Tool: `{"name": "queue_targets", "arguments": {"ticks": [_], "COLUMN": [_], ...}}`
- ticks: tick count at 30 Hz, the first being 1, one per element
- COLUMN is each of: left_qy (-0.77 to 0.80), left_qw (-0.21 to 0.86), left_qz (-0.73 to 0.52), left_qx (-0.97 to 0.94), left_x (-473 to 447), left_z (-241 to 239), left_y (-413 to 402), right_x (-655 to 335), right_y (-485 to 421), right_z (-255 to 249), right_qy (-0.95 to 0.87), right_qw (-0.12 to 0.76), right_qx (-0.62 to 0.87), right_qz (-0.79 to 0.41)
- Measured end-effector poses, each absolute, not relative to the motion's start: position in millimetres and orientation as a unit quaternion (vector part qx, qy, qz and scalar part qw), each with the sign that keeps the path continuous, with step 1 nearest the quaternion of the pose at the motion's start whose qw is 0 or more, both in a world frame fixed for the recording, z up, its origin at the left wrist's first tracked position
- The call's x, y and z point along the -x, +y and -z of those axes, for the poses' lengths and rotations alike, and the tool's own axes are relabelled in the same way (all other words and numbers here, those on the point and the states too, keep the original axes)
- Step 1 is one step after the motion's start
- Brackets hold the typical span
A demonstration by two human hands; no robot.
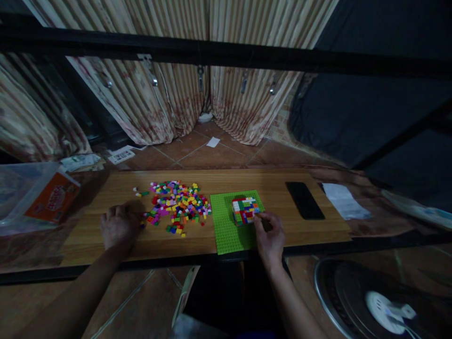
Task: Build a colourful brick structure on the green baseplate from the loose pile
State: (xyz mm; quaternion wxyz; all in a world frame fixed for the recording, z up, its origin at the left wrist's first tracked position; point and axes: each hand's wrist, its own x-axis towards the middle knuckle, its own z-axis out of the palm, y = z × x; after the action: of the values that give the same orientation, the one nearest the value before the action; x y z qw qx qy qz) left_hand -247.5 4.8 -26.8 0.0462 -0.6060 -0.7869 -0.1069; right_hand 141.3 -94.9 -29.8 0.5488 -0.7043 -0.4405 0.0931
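A green baseplate lies near the front edge of a wooden table. On it stands a small block of stacked multicoloured bricks. My right hand rests at the block's right side, fingertips pinched against it. A loose pile of small coloured bricks spreads left of the plate. My left hand lies on the table at the pile's left edge, fingers curled downward; whatever is under them is hidden.
A black phone lies right of the plate, with a white paper beyond it. A plastic bag with an orange box sits at the far left. Curtains hang behind, and a fan is on the floor at lower right.
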Motion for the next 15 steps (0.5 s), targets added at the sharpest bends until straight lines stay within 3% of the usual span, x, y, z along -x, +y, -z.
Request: {"name": "queue_targets", "arguments": {"ticks": [6,15], "left_qy": [-0.801,-0.798], "left_qw": [0.062,0.084], "left_qz": [0.101,0.122], "left_qx": [0.587,0.585], "left_x": [243,247], "left_z": [23,31], "left_y": [2,3], "right_x": [-114,-53], "right_y": [-113,-100], "right_z": [19,23], "right_qy": [-0.488,-0.690], "right_qw": [0.550,0.381], "right_qx": [0.667,0.604], "right_qz": [-0.117,-0.121]}}
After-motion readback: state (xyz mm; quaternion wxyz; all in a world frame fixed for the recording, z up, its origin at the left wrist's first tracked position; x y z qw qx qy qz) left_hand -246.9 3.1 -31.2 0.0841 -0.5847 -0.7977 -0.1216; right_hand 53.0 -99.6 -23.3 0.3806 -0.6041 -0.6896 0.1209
